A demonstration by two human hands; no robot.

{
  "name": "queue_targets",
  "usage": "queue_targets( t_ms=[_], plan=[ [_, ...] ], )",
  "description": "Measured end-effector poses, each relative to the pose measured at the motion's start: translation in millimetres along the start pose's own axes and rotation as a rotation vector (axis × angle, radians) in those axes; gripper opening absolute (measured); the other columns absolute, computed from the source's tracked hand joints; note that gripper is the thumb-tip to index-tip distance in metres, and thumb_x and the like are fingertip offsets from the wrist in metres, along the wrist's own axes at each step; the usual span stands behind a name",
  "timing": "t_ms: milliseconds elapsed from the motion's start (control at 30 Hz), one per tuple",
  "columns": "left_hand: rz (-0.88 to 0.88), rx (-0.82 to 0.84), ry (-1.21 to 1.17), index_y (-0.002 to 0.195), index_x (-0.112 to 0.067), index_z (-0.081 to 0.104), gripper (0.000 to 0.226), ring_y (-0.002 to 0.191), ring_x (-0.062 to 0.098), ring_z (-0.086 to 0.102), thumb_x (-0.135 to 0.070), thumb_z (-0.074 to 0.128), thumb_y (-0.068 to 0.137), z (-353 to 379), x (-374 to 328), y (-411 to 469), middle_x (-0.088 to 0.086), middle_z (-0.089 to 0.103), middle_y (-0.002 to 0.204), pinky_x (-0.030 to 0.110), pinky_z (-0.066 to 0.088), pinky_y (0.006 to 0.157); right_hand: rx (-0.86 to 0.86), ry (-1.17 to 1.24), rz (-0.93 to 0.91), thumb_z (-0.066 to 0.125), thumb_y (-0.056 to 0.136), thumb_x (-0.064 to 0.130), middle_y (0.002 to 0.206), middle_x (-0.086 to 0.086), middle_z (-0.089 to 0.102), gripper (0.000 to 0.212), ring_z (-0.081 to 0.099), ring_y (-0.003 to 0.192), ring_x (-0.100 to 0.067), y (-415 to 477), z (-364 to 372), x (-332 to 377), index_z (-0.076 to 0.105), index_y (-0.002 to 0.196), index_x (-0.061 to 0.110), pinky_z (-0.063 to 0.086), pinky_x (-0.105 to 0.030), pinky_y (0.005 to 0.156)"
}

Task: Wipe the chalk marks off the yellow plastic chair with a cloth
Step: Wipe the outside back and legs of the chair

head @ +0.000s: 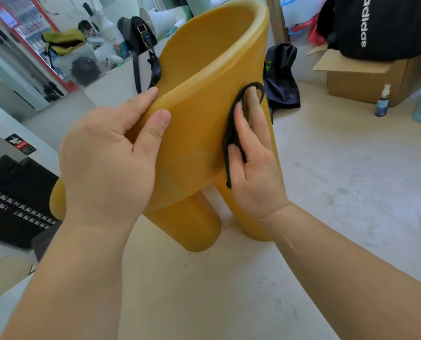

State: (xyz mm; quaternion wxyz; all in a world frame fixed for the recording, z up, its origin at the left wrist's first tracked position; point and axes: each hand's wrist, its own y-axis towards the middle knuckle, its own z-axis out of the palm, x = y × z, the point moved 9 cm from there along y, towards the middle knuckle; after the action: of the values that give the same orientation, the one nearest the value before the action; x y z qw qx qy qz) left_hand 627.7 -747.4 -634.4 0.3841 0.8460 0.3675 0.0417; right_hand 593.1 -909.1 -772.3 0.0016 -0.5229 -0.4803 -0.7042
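Note:
The yellow plastic chair point(199, 77) stands tilted on the floor in front of me, its rounded legs at the bottom. My left hand point(106, 163) grips the chair's near edge, thumb on the outer face and fingers over the rim. My right hand point(253, 165) presses a dark cloth point(231, 133) flat against the chair's outer side with straight fingers. Faint greenish chalk marks point(172, 182) curve across the yellow surface below and left of the cloth; a thin green line shows just left of the cloth's top.
A black handbag point(140, 38) with straps hangs behind the chair at the left. A dark garment point(281, 77) lies behind the chair's right side. A cardboard box point(366, 77) and a small spray bottle point(382, 101) stand at the right. A black ridged object point(15, 200) sits at the left.

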Motion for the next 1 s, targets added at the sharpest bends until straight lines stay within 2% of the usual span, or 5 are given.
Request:
queue_targets(
  t_ms=[233,400,667,800,1000],
  plan=[
    [0.030,0.003,0.022,0.140,-0.037,0.049,0.045,0.101,0.021,0.057,-0.053,0.042,0.099,5.5,-25.4,-6.1,-0.006,0.062,0.111,0.053,0.050,0.085,0.086,0.237,0.292,0.034,0.109,0.038,0.167,0.020,-0.020,0.065,-0.014,0.154,0.000,-26.3,28.8,-33.3,-0.011,0.156,0.039,0.001,-0.045,0.129],
    [0.045,0.044,0.042,0.140,-0.033,0.052,0.040,0.106,0.019,0.055,-0.035,0.047,0.100,7.3,-38.0,-8.7,0.000,0.064,0.115,0.048,0.047,0.092,0.034,0.324,0.555,0.019,0.087,0.074,0.165,0.019,-0.026,0.089,-0.023,0.150,0.004,-18.5,32.0,-32.7,-0.019,0.157,0.035,-0.007,-0.044,0.128],
    [0.082,0.146,0.020,0.135,-0.038,0.055,0.039,0.096,-0.009,0.043,-0.032,0.058,0.097,28.5,-78.2,19.5,-0.020,0.054,0.108,0.025,0.039,0.086,-0.181,0.248,0.229,0.000,0.086,0.084,0.171,0.012,-0.003,0.098,-0.012,0.157,-0.008,49.7,-24.8,21.5,0.002,0.163,0.024,-0.008,-0.043,0.127],
    [0.073,0.209,0.010,0.133,-0.045,0.054,0.037,0.095,-0.009,0.045,-0.038,0.057,0.097,37.2,-82.6,28.8,-0.029,0.053,0.105,0.024,0.040,0.083,-0.154,0.449,0.562,0.016,0.081,0.093,0.172,0.010,0.005,0.105,0.004,0.158,-0.011,41.6,-18.9,-64.9,0.007,0.164,0.028,0.009,-0.050,0.128],
    [0.060,0.190,0.015,0.135,-0.035,0.056,0.038,0.091,-0.002,0.050,-0.031,0.057,0.097,37.3,-89.2,24.7,-0.021,0.057,0.100,0.021,0.043,0.078,-0.122,0.535,0.787,0.015,0.074,0.076,0.161,0.028,-0.013,0.099,-0.014,0.152,0.003,-14.0,14.2,-28.4,-0.011,0.160,0.034,-0.003,-0.041,0.128]
  ],
)
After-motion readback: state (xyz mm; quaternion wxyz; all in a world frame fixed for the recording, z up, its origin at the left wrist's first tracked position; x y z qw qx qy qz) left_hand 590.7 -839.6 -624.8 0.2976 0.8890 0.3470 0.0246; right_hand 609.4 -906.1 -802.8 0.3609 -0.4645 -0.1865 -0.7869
